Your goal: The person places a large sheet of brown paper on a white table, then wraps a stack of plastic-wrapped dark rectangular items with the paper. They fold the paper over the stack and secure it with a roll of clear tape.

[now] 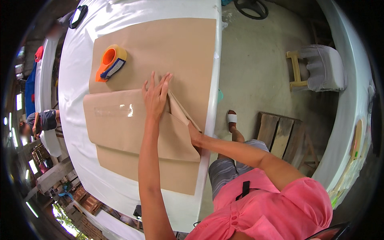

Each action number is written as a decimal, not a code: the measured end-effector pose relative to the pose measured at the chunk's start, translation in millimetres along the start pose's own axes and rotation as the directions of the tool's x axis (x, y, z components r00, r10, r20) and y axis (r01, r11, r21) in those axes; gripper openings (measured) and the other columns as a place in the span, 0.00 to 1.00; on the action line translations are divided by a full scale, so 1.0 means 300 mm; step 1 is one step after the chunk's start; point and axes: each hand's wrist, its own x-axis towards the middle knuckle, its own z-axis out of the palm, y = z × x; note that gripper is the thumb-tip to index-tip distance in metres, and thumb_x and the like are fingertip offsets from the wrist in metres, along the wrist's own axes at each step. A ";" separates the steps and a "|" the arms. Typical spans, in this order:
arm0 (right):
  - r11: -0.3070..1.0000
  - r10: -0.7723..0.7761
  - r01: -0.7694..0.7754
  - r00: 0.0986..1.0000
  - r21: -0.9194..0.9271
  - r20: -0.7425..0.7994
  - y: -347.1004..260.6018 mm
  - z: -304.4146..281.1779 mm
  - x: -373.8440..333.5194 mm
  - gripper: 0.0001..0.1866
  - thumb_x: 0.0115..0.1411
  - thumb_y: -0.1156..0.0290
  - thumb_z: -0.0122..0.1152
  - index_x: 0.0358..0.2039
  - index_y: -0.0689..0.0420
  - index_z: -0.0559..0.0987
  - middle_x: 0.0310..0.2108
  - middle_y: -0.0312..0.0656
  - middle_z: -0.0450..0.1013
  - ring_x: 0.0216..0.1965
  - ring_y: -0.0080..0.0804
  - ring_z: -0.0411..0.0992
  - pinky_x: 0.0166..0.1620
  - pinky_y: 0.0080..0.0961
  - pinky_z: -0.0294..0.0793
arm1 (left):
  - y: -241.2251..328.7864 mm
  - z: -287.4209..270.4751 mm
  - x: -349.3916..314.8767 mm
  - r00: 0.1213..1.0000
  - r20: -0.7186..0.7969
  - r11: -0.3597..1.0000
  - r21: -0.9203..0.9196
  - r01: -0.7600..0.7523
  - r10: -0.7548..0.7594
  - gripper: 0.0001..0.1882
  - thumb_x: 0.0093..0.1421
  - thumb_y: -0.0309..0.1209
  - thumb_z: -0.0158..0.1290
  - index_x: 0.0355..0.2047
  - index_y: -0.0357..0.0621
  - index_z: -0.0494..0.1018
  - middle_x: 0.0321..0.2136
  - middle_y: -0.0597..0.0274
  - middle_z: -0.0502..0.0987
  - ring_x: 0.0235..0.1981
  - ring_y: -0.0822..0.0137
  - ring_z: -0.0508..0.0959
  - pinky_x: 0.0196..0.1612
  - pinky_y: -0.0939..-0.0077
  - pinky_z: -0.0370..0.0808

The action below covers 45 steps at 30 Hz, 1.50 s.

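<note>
Brown kraft paper (172, 44) lies spread on the white-covered table. On it rests a folded brown paper piece (116, 124), with a shiny strip of clear tape (114, 111) across its upper part. My left hand (155, 96) presses on the folded paper's upper edge, its fingers stretched out and apart. At the right end, a creased paper flap (180, 110) stands up in a fold. My right hand (195, 135) reaches into that open end, and the paper hides its fingers. An orange tape dispenser (113, 63) with a blue front and a roll of tape sits beyond my left hand.
The table's right edge (216, 80) runs beside my right arm. A wooden slatted stool (278, 134) and a plastic-draped stool (320, 68) stand on the floor. Another white-covered table (352, 80) is at the far right. A person (44, 120) is in the left background.
</note>
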 end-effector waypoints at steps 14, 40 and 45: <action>-0.568 0.292 -0.365 0.748 0.737 0.596 -0.083 0.223 -0.141 0.22 0.59 0.66 0.56 0.51 0.62 0.69 0.48 0.40 0.68 0.41 0.26 0.70 0.41 0.26 0.72 | -0.037 0.034 -0.020 0.996 -0.060 0.995 0.072 -0.067 0.072 0.21 0.66 0.47 0.35 0.53 0.62 0.71 0.55 0.77 0.69 0.64 0.57 0.55 0.65 0.53 0.42; 0.776 0.404 -0.359 0.914 0.518 0.028 -0.041 0.026 -0.043 0.31 0.52 0.73 0.61 0.56 0.62 0.63 0.58 0.53 0.59 0.58 0.48 0.59 0.58 0.32 0.60 | -0.049 0.000 -0.747 0.979 0.017 0.945 0.257 -0.201 0.203 0.33 0.55 0.32 0.50 0.60 0.33 0.57 0.61 0.43 0.56 0.63 0.47 0.56 0.63 0.50 0.50; 0.679 0.538 -0.577 0.812 0.454 0.226 -0.117 -0.105 -0.110 0.25 0.53 0.77 0.58 0.52 0.62 0.67 0.55 0.53 0.63 0.51 0.50 0.66 0.49 0.33 0.69 | -0.071 0.041 -0.762 0.960 -0.086 0.875 0.438 -0.204 0.267 0.35 0.46 0.22 0.51 0.58 0.34 0.60 0.59 0.43 0.60 0.61 0.47 0.60 0.63 0.48 0.53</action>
